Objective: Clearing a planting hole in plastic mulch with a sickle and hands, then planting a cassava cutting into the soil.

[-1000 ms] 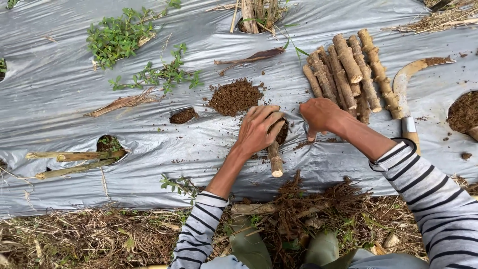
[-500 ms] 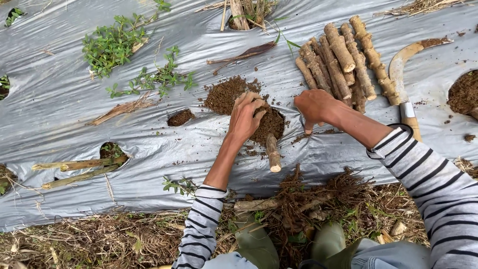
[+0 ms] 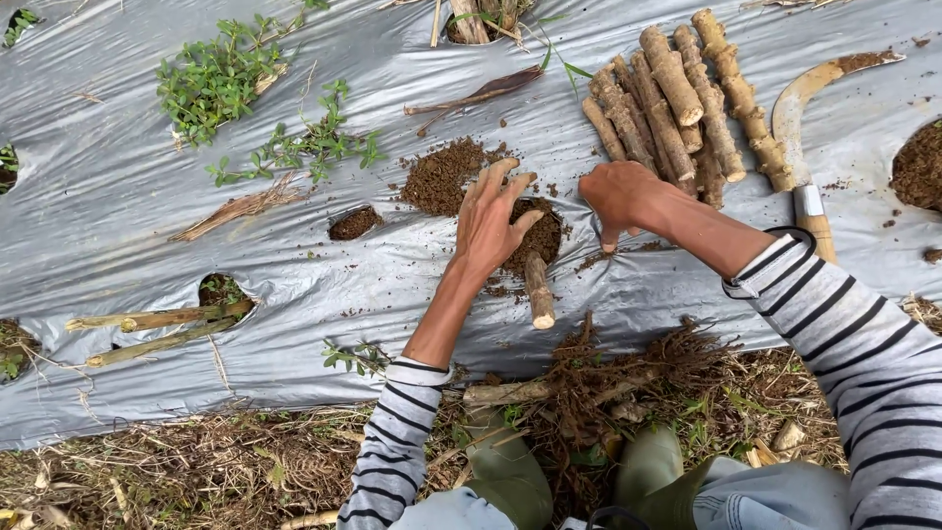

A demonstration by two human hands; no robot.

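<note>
My left hand [image 3: 494,222] reaches out with fingers spread, its tips at the edge of a loose brown soil pile [image 3: 444,175] on the grey plastic mulch sheet [image 3: 118,206]. Beneath its palm is a soil-filled planting hole [image 3: 543,238]. A short woody stem cutting [image 3: 538,291] sticks out of that hole, leaning toward me. My right hand [image 3: 618,198] is curled into a fist just right of the hole, one finger pointing down at the sheet. Right behind it lies a bundle of stem cuttings [image 3: 675,98].
A curved blade with a wooden handle [image 3: 803,118] lies right of the bundle. Green weeds [image 3: 221,86] grow through the sheet at the upper left. A small hole [image 3: 353,224] and a hole with long stems [image 3: 162,319] lie left. My green boots [image 3: 505,471] stand on dry litter.
My left hand has left the planted cutting and moved up to the soil pile, opening its fingers. My right hand has stayed curled beside the hole.
</note>
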